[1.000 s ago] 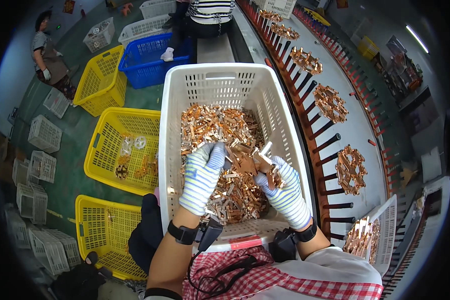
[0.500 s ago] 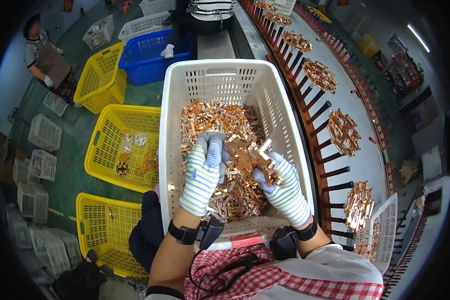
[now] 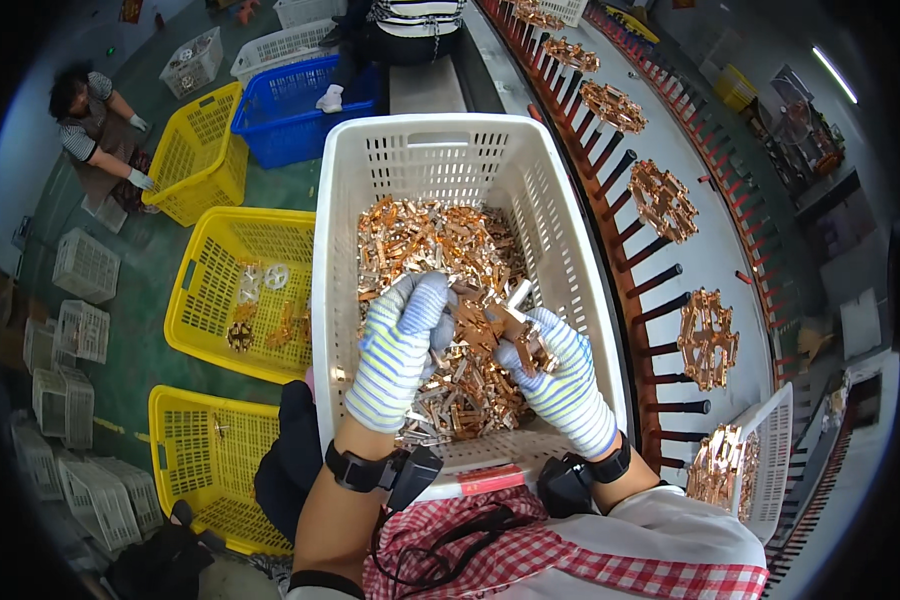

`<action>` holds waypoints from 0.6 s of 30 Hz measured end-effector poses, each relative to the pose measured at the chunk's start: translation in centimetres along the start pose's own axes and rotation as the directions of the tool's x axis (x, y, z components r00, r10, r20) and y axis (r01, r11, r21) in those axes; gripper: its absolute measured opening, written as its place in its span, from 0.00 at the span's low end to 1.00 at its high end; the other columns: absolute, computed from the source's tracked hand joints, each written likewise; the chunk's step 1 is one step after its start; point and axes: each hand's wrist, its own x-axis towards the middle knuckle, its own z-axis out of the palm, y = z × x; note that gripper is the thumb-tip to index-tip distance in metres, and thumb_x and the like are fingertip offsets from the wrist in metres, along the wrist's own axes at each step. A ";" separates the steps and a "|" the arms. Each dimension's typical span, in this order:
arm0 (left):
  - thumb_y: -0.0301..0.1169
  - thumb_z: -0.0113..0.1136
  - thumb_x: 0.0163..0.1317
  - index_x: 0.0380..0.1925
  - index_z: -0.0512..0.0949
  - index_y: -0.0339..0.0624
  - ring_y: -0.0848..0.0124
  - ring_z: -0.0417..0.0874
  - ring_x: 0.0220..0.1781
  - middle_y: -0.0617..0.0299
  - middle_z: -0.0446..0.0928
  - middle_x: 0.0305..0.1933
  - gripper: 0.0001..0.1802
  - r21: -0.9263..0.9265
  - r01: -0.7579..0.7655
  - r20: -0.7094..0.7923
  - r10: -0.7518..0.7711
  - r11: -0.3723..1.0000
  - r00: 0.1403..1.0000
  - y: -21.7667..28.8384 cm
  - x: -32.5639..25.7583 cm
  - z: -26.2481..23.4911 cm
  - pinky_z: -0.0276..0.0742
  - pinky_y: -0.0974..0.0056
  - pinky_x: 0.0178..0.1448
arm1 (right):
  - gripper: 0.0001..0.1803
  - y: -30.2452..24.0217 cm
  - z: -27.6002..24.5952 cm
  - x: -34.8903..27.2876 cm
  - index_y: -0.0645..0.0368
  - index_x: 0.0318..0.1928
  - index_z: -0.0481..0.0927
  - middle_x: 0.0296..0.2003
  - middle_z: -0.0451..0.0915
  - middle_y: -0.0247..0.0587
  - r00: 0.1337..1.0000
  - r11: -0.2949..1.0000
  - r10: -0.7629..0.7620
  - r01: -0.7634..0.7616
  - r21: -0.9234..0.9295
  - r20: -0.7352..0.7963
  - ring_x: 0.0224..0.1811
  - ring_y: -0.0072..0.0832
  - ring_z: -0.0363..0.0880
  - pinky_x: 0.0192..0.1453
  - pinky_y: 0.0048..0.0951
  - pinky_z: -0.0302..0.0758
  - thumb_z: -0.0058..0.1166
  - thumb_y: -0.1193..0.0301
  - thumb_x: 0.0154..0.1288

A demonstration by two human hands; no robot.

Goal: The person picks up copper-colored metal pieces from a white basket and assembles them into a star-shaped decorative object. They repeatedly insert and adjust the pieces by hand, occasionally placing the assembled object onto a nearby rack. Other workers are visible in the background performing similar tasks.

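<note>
A deep white plastic crate stands in front of me, partly filled with small copper-coloured metal pieces. Both my hands wear striped knit gloves and are inside it, above the pile. The fingers of my left hand are closed on the left side of a flat copper-coloured metal part; its edge there is hidden by the glove. Thumb and fingers of my right hand grip a cluster of copper-coloured metal pieces at the part's right side. Whether part and cluster are joined cannot be made out.
On the right, a conveyor with black pegs carries round copper-coloured assemblies. Yellow baskets and a blue crate stand on the left. A co-worker leans over the far yellow basket; another person sits ahead.
The assemblies on the conveyor have moved nearer to me. My hands keep their grip, and the flat part has turned slightly. The co-worker at left has bent down to the yellow basket.
</note>
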 end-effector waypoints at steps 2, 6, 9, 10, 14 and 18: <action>0.38 0.58 0.65 0.29 0.75 0.40 0.81 0.65 0.19 0.73 0.69 0.19 0.13 0.198 -0.220 -0.016 0.228 0.955 0.974 -1.5 0.7 -0.3 0.63 0.72 0.25 | 0.18 0.6 0.2 -0.6 0.59 0.48 0.77 0.34 0.81 0.34 0.999 0.999 0.017 -0.018 0.051 0.029 0.37 0.18 0.77 0.42 0.22 0.74 0.66 0.72 0.58; 0.44 0.60 0.62 0.25 0.72 0.44 0.82 0.63 0.19 0.71 0.65 0.16 0.16 0.604 -0.383 -0.012 0.488 0.699 0.873 -1.5 0.8 0.0 0.60 0.73 0.24 | 0.16 1.0 0.5 -0.8 0.63 0.48 0.77 0.34 0.81 0.42 0.988 0.967 0.146 -0.151 0.208 0.041 0.35 0.28 0.80 0.41 0.28 0.77 0.59 0.69 0.61; 0.39 0.58 0.65 0.25 0.74 0.44 0.82 0.69 0.17 0.72 0.69 0.17 0.14 -0.105 -0.065 0.062 0.072 0.992 0.995 0.1 -0.8 -0.5 0.64 0.74 0.20 | 0.17 -0.5 0.1 -0.1 0.63 0.48 0.77 0.35 0.82 0.41 0.942 0.785 0.334 -0.294 0.545 0.028 0.36 0.25 0.79 0.44 0.28 0.76 0.59 0.68 0.62; 0.40 0.56 0.66 0.25 0.74 0.44 0.83 0.71 0.17 0.71 0.71 0.19 0.14 -0.177 -0.140 0.053 0.151 0.974 0.987 -0.5 -0.8 -0.5 0.66 0.75 0.19 | 0.16 1.4 -0.3 0.0 0.63 0.48 0.77 0.36 0.82 0.38 0.958 0.927 0.282 -0.259 0.271 -0.051 0.37 0.21 0.78 0.44 0.28 0.76 0.60 0.69 0.62; 0.38 0.56 0.66 0.31 0.75 0.39 0.83 0.72 0.22 0.69 0.73 0.24 0.13 0.081 -0.130 0.016 0.129 0.988 0.991 -0.6 -0.5 0.6 0.69 0.75 0.25 | 0.20 2.5 0.4 -1.4 0.59 0.55 0.76 0.37 0.81 0.43 0.986 0.975 0.163 -0.166 0.145 0.032 0.38 0.35 0.80 0.46 0.30 0.76 0.59 0.70 0.61; 0.33 0.59 0.65 0.35 0.77 0.37 0.83 0.73 0.29 0.67 0.76 0.27 0.10 0.247 -0.278 0.048 0.275 0.928 0.960 -1.7 -0.1 0.8 0.71 0.74 0.35 | 0.19 -0.4 -0.5 -0.2 0.58 0.51 0.77 0.36 0.78 0.45 0.995 0.999 0.042 -0.040 -0.021 0.092 0.37 0.41 0.80 0.42 0.33 0.77 0.61 0.73 0.57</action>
